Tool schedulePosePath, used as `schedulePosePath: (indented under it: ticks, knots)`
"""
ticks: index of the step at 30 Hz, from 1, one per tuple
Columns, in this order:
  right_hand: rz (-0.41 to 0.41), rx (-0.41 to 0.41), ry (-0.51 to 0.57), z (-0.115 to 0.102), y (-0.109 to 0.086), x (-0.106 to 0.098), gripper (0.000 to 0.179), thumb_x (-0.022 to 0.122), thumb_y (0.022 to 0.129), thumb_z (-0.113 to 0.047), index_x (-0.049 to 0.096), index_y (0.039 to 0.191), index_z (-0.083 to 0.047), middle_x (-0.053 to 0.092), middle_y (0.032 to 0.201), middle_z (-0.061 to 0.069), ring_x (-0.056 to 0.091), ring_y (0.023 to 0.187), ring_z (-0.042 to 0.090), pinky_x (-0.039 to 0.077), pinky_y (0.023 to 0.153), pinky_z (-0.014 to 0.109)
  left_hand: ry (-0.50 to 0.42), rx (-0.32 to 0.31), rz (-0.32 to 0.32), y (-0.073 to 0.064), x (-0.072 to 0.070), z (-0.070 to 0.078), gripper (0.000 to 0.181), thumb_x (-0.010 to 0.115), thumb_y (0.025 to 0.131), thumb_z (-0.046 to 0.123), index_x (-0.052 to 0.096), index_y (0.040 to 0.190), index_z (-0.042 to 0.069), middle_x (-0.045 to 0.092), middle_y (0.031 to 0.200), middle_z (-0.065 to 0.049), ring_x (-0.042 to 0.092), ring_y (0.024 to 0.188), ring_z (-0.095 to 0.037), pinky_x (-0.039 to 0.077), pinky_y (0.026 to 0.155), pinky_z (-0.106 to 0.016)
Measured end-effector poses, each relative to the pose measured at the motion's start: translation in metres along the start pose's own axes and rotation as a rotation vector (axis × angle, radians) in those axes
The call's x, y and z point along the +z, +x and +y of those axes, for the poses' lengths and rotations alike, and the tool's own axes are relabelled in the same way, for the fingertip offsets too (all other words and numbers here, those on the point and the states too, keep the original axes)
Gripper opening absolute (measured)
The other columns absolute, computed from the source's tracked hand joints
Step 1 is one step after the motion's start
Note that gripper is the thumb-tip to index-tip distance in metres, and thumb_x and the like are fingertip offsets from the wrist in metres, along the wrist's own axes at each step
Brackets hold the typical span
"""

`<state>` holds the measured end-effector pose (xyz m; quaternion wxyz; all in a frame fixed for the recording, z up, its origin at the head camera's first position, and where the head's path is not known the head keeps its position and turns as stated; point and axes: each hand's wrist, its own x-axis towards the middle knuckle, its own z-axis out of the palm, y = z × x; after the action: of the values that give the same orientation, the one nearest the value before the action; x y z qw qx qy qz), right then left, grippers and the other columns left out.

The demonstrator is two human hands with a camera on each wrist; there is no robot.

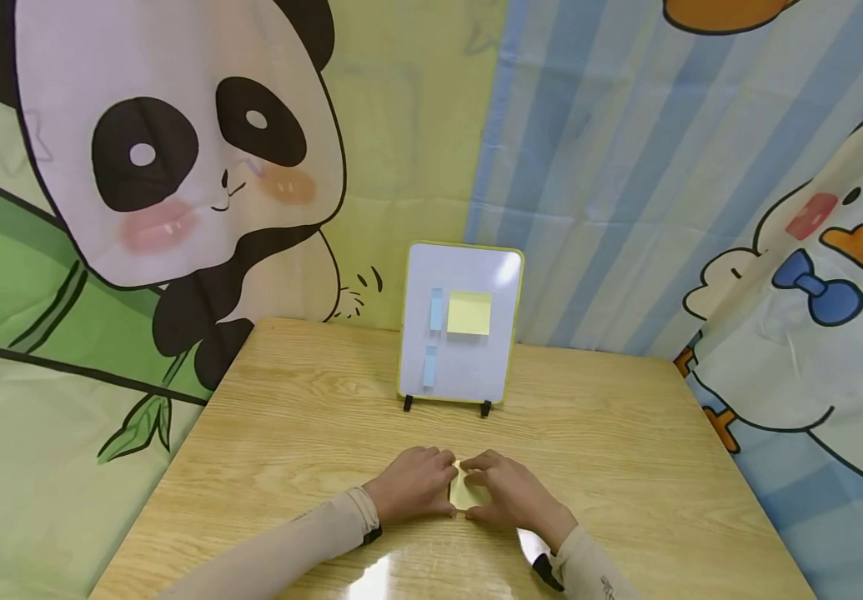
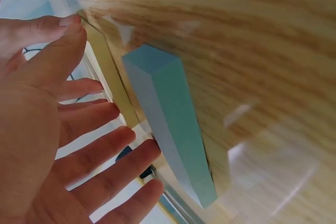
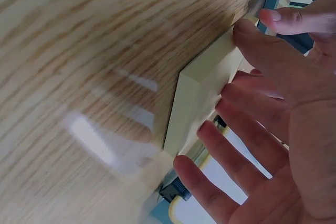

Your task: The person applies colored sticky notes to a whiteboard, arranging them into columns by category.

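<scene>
A yellow sticky-note pad lies on the table between the two hands. My left hand is at its left side, thumb near the front edge and fingers toward the back. My right hand spans its right side; in the right wrist view the thumb tip is by a corner of the pad. Both hands' fingers look loosely spread. A narrow blue sticky-note pad stands near the left fingers in the left wrist view; in the head view the left hand hides it. Whether the fingertips press the yellow pad, I cannot tell.
Behind the hands a whiteboard leans on small black feet. It bears a yellow note and two blue strips. The wooden table meets cartoon-printed curtains at the back and sides.
</scene>
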<state>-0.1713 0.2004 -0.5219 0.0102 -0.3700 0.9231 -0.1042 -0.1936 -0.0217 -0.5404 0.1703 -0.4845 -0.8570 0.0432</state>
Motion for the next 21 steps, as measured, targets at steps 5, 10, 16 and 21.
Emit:
schedulePosePath:
  ticks: [5,10,16,21]
  knots:
    - [-0.017,-0.004,0.02,0.0023,0.0003,-0.0004,0.045,0.079,0.08,-0.041,0.074,0.112,-0.01,0.062,0.129,0.002,0.058,0.113,0.019,0.053,0.088,0.038,0.02,-0.024,-0.013,0.0017,-0.0026,0.0008,0.057,0.057,0.08,0.073,0.074,0.096,0.021,0.065,0.105,0.006,0.06,0.077,-0.008,0.05,0.059,-0.021]
    - [-0.025,-0.002,0.04,0.0042,-0.0004,-0.0003,0.044,0.075,0.083,-0.041,0.074,0.113,-0.009,0.061,0.13,0.001,0.057,0.114,0.019,0.053,0.089,0.039,0.009,-0.019,-0.03,0.0035,-0.0047,0.0004,0.057,0.057,0.079,0.075,0.075,0.093,0.022,0.067,0.105,0.005,0.061,0.076,-0.008,0.049,0.056,-0.02]
    - [0.001,-0.028,0.027,0.0045,-0.0003,0.0004,0.031,0.065,0.091,-0.03,0.076,0.109,-0.009,0.062,0.128,0.001,0.059,0.113,0.019,0.054,0.086,0.038,-0.027,-0.012,-0.052,0.0052,-0.0057,-0.0021,0.041,0.053,0.093,0.058,0.077,0.087,0.026,0.068,0.102,0.006,0.062,0.076,-0.007,0.051,0.057,-0.02]
    - [0.031,-0.053,0.002,0.0043,0.002,0.0021,0.023,0.065,0.091,-0.021,0.076,0.107,-0.008,0.065,0.124,0.003,0.062,0.109,0.02,0.055,0.085,0.038,-0.033,-0.001,-0.054,0.0057,-0.0061,-0.0044,0.03,0.053,0.1,0.04,0.077,0.092,0.024,0.068,0.105,0.005,0.063,0.08,-0.008,0.052,0.061,-0.021]
